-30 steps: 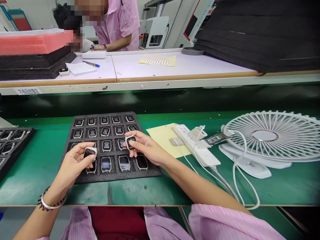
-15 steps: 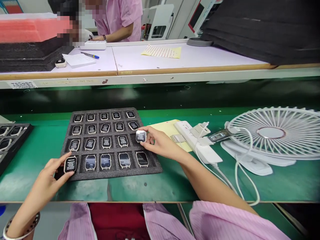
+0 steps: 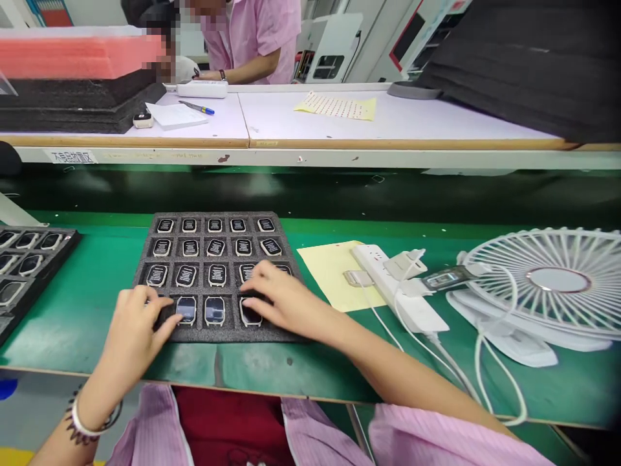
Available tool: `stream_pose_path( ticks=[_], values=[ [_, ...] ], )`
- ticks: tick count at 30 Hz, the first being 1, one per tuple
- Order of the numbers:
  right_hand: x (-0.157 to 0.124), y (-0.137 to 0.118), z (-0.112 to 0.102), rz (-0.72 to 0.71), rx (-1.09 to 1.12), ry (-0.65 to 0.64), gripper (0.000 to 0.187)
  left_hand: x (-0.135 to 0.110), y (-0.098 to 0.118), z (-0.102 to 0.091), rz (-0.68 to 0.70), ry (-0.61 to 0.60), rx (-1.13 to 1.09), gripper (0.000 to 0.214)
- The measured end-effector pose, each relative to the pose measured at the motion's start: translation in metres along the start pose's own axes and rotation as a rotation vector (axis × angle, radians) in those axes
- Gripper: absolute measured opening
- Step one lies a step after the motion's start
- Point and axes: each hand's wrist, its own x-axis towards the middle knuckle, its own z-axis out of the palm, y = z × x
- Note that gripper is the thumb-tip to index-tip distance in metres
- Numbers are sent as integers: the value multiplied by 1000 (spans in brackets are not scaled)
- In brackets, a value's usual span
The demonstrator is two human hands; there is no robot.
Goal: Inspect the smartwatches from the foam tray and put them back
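A dark grey foam tray (image 3: 228,333) holds rows of square smartwatch bodies without straps. My left hand (image 3: 133,323) is at its front left corner, thumb and forefinger closed at the left side of a watch (image 3: 187,310) with a dark, reflecting screen. My right hand (image 3: 286,301) reaches over the tray's right part. Its thumb and forefinger close at the upper edge of another front-row watch (image 3: 251,315), which still lies in its slot. Beyond them, watches (image 3: 217,275) in the rear rows show white text on black screens. My right hand hides part of the right-hand slots.
A second watch tray (image 3: 68,249) lies at the left. To the right are a yellow sheet (image 3: 325,278), a white power strip (image 3: 402,288) with cables, and a white fan (image 3: 557,278). Foam stacks (image 3: 72,107) stand on the shelf; a person in pink (image 3: 276,39) works behind.
My right hand has moved down and left from the second-front row to the front row. My left hand has shifted right from the corner watch to the one beside it. The view has turned slightly left.
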Motion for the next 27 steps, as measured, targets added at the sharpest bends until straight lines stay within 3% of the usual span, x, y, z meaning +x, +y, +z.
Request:
stream_pose_path(
  ticks=[2, 5, 11, 17, 20, 23, 27],
  values=[
    [15, -22, 12, -71, -138, -85, 13, 8, 17, 7, 5, -45, 147, 31],
    [30, -43, 29, -113, -386, -168, 28, 14, 29, 17, -28, -78, 267, 33],
    [35, -57, 37, -96, -552, -187, 38, 9, 29, 22, -112, 3, -1, 10],
    [35, -57, 35, 31, -316, -169, 42, 18, 28, 4, -237, -18, -501, 14],
    [33, -56, 39, 21, -226, -111, 33, 39, 28, -13, -320, -39, -842, 21],
    [32, -55, 40, -9, -137, -141, 21, 67, 31, -24, -393, -112, -1162, 39],
    [41, -44, 33, -21, 176, -47, 25, 99, 35, -23, -425, -107, -1280, 50]
  ],
)
